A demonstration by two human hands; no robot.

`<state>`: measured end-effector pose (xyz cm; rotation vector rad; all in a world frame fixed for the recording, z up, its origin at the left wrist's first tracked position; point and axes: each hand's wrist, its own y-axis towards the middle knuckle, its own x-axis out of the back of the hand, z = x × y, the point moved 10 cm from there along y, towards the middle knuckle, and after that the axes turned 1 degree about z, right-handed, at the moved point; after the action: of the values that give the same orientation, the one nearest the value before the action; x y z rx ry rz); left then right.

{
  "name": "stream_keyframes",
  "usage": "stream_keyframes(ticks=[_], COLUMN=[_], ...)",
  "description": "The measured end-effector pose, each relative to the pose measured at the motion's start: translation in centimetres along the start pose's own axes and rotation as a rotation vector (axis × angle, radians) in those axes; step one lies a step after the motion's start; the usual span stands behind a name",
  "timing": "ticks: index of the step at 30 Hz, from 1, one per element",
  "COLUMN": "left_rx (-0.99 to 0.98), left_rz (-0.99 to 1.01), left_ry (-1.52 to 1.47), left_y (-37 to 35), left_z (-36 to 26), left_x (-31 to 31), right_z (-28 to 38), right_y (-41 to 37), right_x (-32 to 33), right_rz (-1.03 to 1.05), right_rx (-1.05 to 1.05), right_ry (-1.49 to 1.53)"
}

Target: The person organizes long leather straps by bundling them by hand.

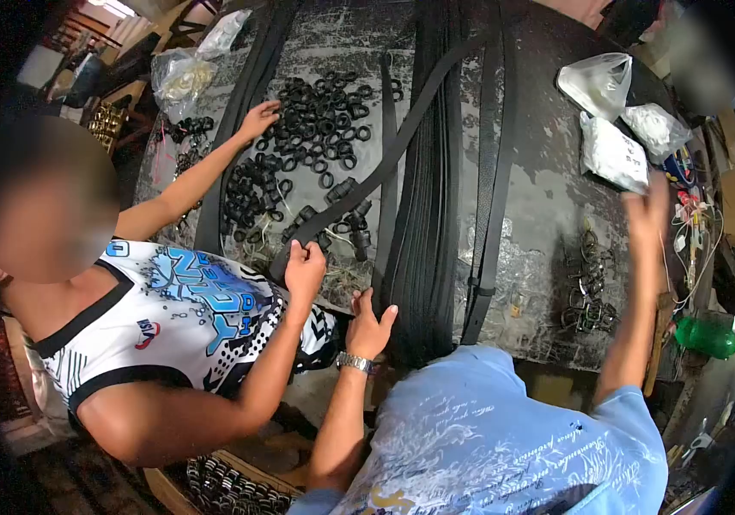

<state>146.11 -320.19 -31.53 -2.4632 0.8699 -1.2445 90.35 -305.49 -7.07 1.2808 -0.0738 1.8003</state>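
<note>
My left hand (369, 328), with a metal watch at its wrist, is open beside the lower end of a thick bundle of black leather straps (426, 206). Its thumb stands apart from the fingers. At the table's right side my right hand (647, 210) is smeared by motion, fingertips right at the lower edge of a white plastic packet (615, 154). Below and left of that hand lies a cluster of metal buckles (589, 287). Two narrower black straps (489, 172) lie lengthwise to the right of the bundle.
A co-worker on the left holds a black strap (402, 142) in one hand and reaches with the other to a pile of black belt loops (320, 116). Plastic bags (598, 84) sit at the back right. A green bottle (707, 336) lies beyond the right edge.
</note>
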Motion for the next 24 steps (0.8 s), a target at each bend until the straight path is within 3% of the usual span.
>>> stream_keyframes(ticks=[2, 4, 6, 10, 13, 18, 24], left_rx=[-0.006, 0.018, 0.051, 0.058, 0.053, 0.084, 0.078], left_rz=[0.011, 0.003, 0.002, -0.001, -0.002, 0.026, 0.027], left_ry=[-0.011, -0.011, -0.051, -0.049, -0.052, -0.040, -0.057], left_y=[0.1, -0.2, -0.3, -0.1, 0.0, -0.2, -0.2], left_z=[-0.3, -0.2, 0.3, 0.8, 1.1, 1.0, 0.8], left_x=[-0.1, 0.2, -0.1, -0.4, -0.5, -0.5, -0.4], right_z=[1.9, 5.2, 7.4, 12.9, 12.8, 6.4, 6.5], right_y=[-4.9, -8.7, -11.1, -12.7, -12.8, -13.7, -15.4], right_x=[-10.4, -15.9, -19.9, -21.2, -21.5, -23.8, -23.3], right_rz=[0.220, 0.398, 0.434, 0.476, 0.440, 0.540, 0.518], right_rx=[-0.023, -0.089, -0.001, 0.172, 0.279, 0.140, 0.208], right_ry=[0.149, 0.154, 0.184, 0.195, 0.115, -0.124, -0.192])
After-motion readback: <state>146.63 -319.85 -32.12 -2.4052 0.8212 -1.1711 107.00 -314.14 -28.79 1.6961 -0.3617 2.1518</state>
